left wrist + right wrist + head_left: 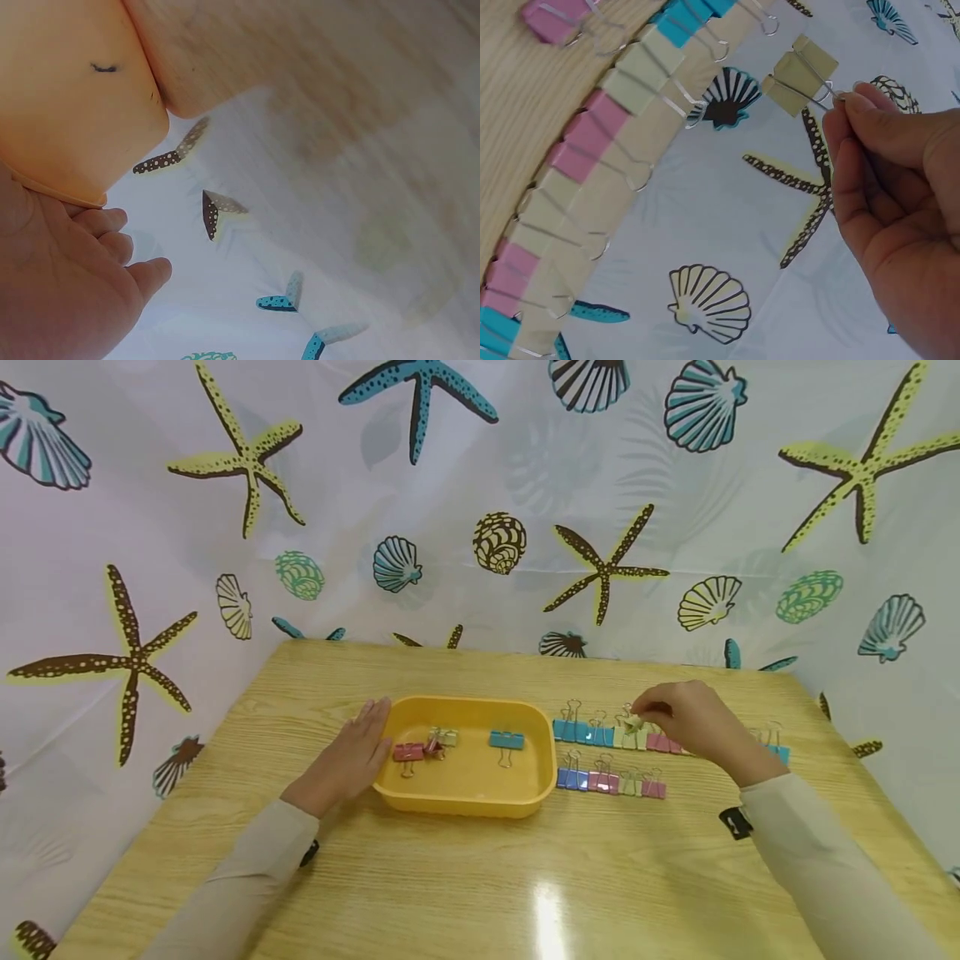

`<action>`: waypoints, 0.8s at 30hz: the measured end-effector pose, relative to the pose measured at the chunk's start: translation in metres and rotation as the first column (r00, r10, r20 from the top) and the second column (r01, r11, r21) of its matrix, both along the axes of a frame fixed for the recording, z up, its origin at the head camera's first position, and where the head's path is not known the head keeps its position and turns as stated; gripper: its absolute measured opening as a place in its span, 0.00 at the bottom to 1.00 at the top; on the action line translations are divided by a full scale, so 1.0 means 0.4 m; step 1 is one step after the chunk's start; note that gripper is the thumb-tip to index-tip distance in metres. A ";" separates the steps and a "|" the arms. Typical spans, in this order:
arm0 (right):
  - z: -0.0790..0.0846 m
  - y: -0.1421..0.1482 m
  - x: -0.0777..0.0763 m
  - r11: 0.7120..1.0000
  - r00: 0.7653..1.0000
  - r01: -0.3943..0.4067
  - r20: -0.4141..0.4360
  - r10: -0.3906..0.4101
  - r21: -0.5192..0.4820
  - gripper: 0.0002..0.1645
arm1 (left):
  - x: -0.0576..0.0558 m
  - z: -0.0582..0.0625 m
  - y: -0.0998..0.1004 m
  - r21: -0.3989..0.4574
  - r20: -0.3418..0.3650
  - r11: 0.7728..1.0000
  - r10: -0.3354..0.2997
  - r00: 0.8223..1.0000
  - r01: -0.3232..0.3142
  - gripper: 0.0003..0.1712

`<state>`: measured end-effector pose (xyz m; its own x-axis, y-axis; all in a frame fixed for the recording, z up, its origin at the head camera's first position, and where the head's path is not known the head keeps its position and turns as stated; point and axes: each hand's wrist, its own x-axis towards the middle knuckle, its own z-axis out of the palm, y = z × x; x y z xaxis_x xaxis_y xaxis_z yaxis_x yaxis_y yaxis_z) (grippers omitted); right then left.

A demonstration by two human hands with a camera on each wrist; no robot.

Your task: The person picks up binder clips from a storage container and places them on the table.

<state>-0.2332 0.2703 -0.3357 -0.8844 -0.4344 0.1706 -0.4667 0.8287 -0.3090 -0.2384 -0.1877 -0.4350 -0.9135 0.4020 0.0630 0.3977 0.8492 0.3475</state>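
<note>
My right hand (686, 718) pinches a yellow-green binder clip (802, 75) by its wire handles, fingertips and thumb together. In the right wrist view the clip hangs apart from a line of clips. Below that hand, in the head view, runs the back row of binder clips, with a blue clip (570, 731) at its left end; the hand hides part of this row. Along the left side of a yellow plastic tray (465, 807) lies my left hand (347, 767), its fingers extended against the rim. Inside the tray are a pink clip (408, 752), a blue clip (507, 740) and others.
A shorter front row, starting with a dark blue clip (573, 779) and ending with a pink clip (654, 789), lies right of the tray. Everything stands on a wooden table (420, 885). A patterned cloth (465, 593) hangs behind and at both sides.
</note>
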 end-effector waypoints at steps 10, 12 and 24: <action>-0.065 0.114 0.034 0.997 0.989 0.033 0.139 -0.042 0.066 0.07 | 0.002 -0.001 -0.003 -0.012 0.007 1.000 0.000 1.000 0.000 0.35; -0.077 0.128 0.036 0.996 0.986 0.036 0.157 -0.048 0.077 0.07 | 0.000 0.000 -0.003 -0.005 0.006 1.000 -0.001 1.000 0.001 0.35; -0.141 0.153 0.031 0.999 0.973 0.034 0.227 -0.042 0.041 0.07 | -0.003 0.000 -0.001 0.000 0.014 1.000 0.006 1.000 -0.006 0.35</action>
